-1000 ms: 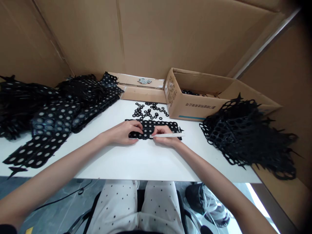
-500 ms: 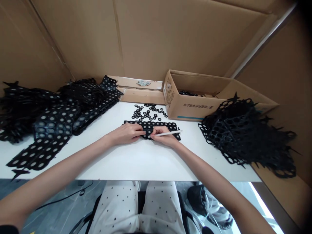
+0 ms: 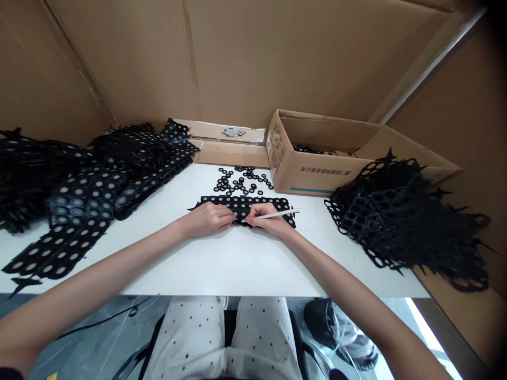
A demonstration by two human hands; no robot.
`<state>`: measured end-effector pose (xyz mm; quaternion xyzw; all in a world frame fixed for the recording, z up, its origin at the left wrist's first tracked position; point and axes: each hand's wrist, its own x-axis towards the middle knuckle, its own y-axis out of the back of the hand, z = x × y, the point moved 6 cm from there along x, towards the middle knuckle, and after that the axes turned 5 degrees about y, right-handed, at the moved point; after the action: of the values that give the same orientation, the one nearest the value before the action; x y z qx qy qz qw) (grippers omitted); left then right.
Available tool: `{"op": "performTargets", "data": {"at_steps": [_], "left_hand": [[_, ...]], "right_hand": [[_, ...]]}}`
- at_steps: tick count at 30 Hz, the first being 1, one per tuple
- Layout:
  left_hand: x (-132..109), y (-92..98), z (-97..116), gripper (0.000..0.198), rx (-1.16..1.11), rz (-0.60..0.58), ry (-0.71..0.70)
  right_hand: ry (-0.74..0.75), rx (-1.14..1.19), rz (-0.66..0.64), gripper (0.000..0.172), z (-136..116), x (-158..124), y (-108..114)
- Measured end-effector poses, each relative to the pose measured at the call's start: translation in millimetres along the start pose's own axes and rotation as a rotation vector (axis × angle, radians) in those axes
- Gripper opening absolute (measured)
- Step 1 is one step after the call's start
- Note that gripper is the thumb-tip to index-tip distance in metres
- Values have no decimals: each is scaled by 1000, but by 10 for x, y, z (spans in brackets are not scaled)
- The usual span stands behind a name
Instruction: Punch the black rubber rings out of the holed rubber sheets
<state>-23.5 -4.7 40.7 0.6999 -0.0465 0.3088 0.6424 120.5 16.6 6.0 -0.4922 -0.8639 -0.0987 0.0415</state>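
Observation:
A black rubbery sheet with rows of round pale-centred rings [image 3: 241, 201] lies flat on the white table in front of me. My left hand [image 3: 212, 218] rests on its left part, fingers together and pressed on the sheet near its front edge; the fingertips are partly hidden. Held like a pencil in my right hand [image 3: 269, 219] is a slim white pen-like stick [image 3: 279, 213]. Its tip end is down at the sheet, just right of my left fingertips, and too small to make out. Behind the sheet, several loose black rings [image 3: 237, 184] lie scattered on the table.
More black dotted sheets [image 3: 85, 198] are piled at the left. At the right lies a heap of black sheets with open holes [image 3: 396, 216]. A cardboard box [image 3: 317, 177] stands behind it with black pieces inside. Small grey bits [image 3: 233, 132] lie on a cardboard ledge.
Both hands stay at the sheet. The white stick has shifted slightly to the right, and the left fingers have moved a little. The whole view has shifted slightly.

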Motion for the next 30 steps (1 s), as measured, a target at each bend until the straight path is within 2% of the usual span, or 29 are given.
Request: {"op": "performTargets", "data": {"at_steps": [3, 8, 18, 30], "left_hand": [[-1, -10, 31, 21, 88, 3, -31], [2, -5, 28, 20, 78, 8, -40], [-5, -14, 47, 18, 112, 25, -57], [-10, -33, 65, 18, 100, 74, -51]], "right_hand": [[-5, 23, 0, 18, -2, 6, 6], [7, 61, 19, 15, -13, -5, 34], [25, 7, 21, 19, -29, -18, 28], [12, -216, -59, 21, -83, -42, -67]]}}
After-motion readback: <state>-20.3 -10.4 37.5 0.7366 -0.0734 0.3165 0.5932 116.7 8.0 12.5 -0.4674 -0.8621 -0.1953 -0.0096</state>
